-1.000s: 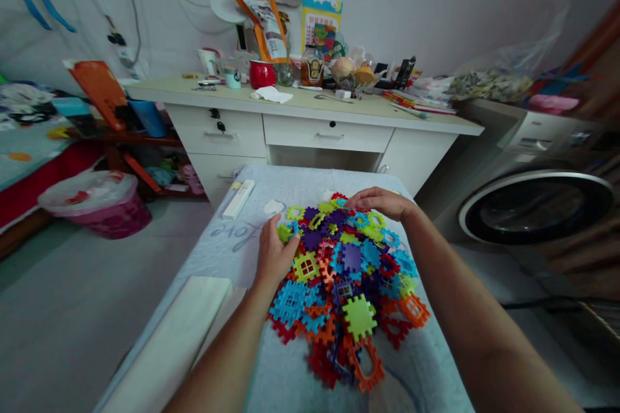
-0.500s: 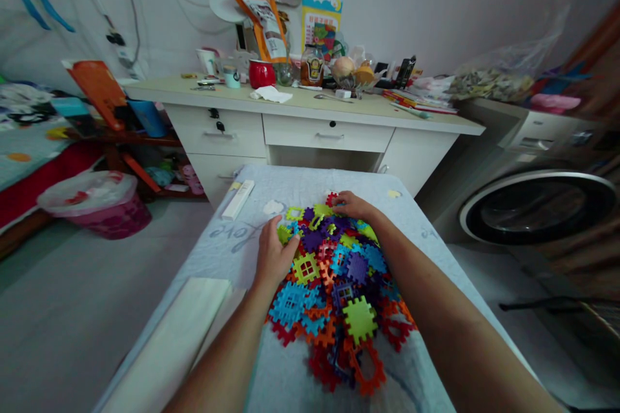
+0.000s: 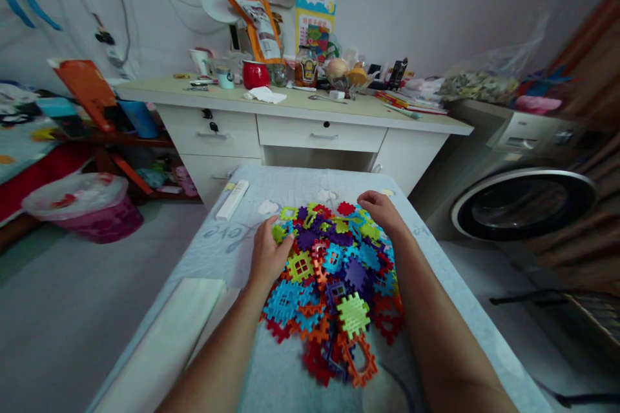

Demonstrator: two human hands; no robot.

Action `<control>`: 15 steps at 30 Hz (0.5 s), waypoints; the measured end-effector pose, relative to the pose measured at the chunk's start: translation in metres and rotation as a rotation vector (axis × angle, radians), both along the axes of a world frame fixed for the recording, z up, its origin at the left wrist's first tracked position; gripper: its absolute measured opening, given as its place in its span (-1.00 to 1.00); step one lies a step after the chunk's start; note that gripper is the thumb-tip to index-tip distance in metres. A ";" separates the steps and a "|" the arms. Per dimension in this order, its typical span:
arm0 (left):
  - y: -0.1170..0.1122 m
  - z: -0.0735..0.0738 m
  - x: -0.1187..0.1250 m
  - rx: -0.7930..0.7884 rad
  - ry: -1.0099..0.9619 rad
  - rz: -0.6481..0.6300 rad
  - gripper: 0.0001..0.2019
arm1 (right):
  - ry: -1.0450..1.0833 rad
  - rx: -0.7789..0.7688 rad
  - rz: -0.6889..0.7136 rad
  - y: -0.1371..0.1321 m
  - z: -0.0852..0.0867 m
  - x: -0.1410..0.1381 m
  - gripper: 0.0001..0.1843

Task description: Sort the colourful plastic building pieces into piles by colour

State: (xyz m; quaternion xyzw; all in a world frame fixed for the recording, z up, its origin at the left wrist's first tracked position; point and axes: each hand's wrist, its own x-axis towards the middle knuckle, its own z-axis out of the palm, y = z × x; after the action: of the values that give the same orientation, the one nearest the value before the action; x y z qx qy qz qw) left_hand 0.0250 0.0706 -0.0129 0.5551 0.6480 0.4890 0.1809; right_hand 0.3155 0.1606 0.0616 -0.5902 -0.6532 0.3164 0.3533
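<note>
A heap of plastic interlocking building pieces in several colours lies on a cloth-covered table. At the heap's left edge is my left hand (image 3: 270, 250), thumb and fingers apart, touching or close beside a green piece (image 3: 279, 233). My right hand (image 3: 382, 210) is at the upper right edge, its fingers loosely bent with no piece visible in them. Nearest to its fingertips is a red piece (image 3: 345, 208). Nearer to me lie a light green square (image 3: 353, 314), a blue piece (image 3: 283, 301) and an orange ring-shaped piece (image 3: 357, 368).
A white narrow box (image 3: 232, 200) lies at the table's far left, and a long white panel (image 3: 167, 342) along its near left. Behind stands a cluttered desk (image 3: 290, 110). A washing machine (image 3: 518, 168) is on the right, a pink bin (image 3: 92, 213) on the left.
My right hand has moved right, away from the red piece at the heap's far edge, and that piece now lies uncovered. My left hand has stayed by the left edge.
</note>
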 end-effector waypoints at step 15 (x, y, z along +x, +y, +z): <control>0.001 -0.003 -0.001 -0.003 0.026 -0.004 -0.49 | -0.100 -0.128 0.385 0.003 -0.007 -0.003 -0.78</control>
State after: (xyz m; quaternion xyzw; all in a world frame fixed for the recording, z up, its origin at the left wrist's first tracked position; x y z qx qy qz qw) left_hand 0.0238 0.0721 -0.0162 0.5626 0.6500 0.4803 0.1744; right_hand 0.3121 0.1636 0.0544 -0.4906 -0.7493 0.3893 0.2153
